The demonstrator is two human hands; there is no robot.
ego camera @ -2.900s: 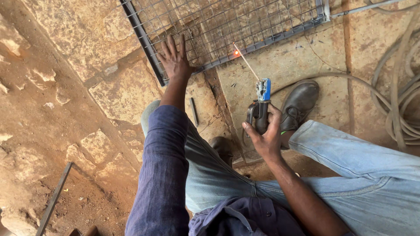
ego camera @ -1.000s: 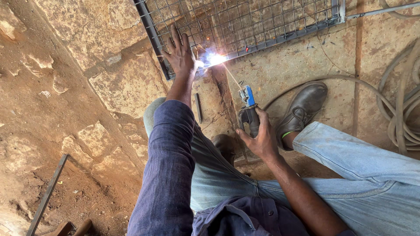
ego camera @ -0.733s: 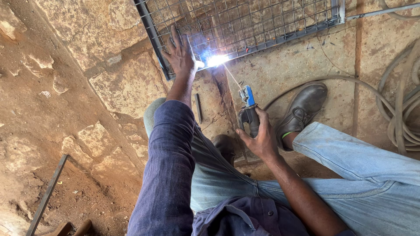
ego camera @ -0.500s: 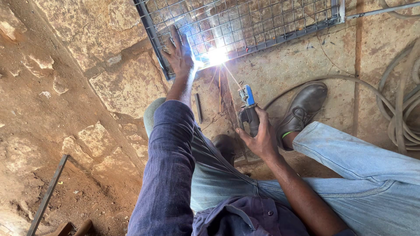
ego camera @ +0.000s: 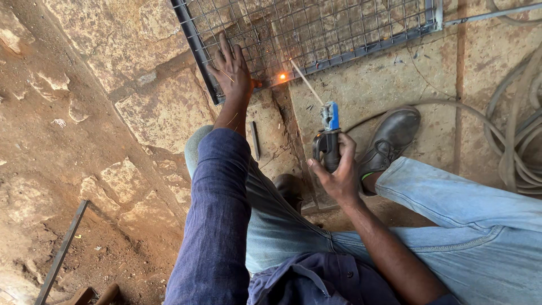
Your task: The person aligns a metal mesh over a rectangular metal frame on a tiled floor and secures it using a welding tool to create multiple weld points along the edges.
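My left hand [ego camera: 231, 70] lies flat, fingers spread, on the corner of a wire mesh panel in a dark metal frame [ego camera: 316, 31] lying on the stone floor. My right hand [ego camera: 333, 172] grips a welding electrode holder [ego camera: 328, 135] with a blue head. Its thin electrode rod [ego camera: 305, 82] points up toward the frame's lower bar. A small orange glowing spot [ego camera: 282, 75] sits on that bar just right of my left hand; the rod tip is slightly off it.
A dark leather shoe [ego camera: 389, 138] and my blue-jeaned legs are below the frame. Thick cables [ego camera: 516, 135] coil at the right. A short metal rod [ego camera: 255, 141] lies on the stone; a long bar [ego camera: 59, 254] lies at lower left on the dirt.
The bright welding arc has gone out, leaving only a small orange glow on the frame bar. The rod tip has drawn slightly back. My left hand stays on the mesh.
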